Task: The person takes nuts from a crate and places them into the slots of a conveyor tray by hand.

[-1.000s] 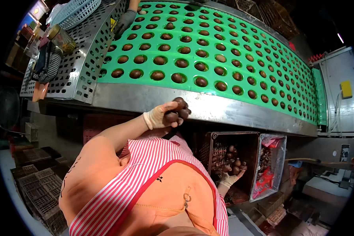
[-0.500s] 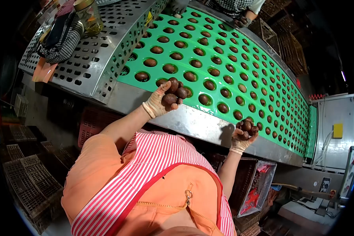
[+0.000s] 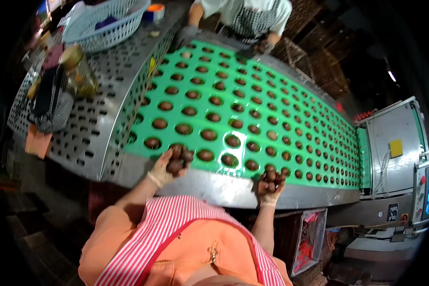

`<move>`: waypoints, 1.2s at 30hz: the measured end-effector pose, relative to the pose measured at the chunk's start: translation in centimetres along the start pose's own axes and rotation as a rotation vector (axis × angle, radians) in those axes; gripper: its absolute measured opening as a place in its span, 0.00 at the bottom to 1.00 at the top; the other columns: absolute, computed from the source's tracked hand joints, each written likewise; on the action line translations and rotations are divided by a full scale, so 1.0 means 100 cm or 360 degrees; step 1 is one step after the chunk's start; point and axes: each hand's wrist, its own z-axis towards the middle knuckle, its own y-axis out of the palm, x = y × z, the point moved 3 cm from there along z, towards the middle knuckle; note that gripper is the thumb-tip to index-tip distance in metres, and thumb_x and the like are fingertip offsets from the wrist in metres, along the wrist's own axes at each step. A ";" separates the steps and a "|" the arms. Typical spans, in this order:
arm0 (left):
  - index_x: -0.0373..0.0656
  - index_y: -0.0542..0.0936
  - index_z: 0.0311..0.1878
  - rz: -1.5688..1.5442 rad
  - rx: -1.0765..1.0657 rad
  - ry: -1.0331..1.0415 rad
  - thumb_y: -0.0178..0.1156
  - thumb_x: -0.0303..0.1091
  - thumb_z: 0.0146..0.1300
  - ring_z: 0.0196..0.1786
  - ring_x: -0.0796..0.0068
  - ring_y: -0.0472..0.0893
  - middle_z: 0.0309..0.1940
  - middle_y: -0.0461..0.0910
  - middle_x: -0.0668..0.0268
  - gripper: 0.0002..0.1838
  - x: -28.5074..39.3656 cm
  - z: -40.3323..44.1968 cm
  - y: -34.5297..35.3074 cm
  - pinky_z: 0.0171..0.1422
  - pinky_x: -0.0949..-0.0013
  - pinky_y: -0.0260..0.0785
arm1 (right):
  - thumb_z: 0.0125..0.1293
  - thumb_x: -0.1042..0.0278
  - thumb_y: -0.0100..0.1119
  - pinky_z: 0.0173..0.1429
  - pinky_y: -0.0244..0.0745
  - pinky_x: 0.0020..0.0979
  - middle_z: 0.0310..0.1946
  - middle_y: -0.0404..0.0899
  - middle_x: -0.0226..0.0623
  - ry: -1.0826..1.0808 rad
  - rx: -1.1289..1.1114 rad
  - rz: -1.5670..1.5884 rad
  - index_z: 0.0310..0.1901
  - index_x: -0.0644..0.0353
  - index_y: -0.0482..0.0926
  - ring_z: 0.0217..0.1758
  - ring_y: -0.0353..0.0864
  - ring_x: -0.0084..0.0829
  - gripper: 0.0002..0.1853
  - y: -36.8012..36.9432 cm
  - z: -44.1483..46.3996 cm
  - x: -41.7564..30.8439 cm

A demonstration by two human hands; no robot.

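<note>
The person in the striped apron (image 3: pixel 174 214) stands at the near edge of a green belt (image 3: pixel 171 142), with what look like brown eggs (image 3: pixel 175 166) in each hand. The left hand (image 3: pixel 161 174) is cupped, fingers curled round a cluster of about four, over the belt's near corner. The right hand (image 3: pixel 270 194) is curled up under a heap of roughly five, over the metal rim (image 3: pixel 224 188); they overlap too much for me to count surely.

I judge each egg light, stiff and smooth, apt to slip against its neighbours and to crack if squeezed or dropped. The widest middle seems the best place to hold one, with fingers wrapped gently.

Well over a hundred more sit singly in the belt's hollows, too small at the far end to count; one near the top is pale. Across the belt, one co-worker has two hands at its edge. To the left are one blue basket (image 3: pixel 124 37), one jar (image 3: pixel 81 74) and one checked bag (image 3: pixel 56 107).
</note>
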 end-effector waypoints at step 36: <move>0.56 0.73 0.60 -0.0247 0.0331 -0.0217 0.70 0.49 0.58 0.46 0.62 0.78 0.53 0.76 0.63 0.28 -0.004 -0.001 0.002 0.37 0.67 0.74 | 0.61 0.44 0.66 0.36 0.71 0.25 0.59 0.74 0.31 0.0137 -0.0133 0.0263 0.59 0.42 0.73 0.58 0.73 0.38 0.27 0.003 0.000 -0.001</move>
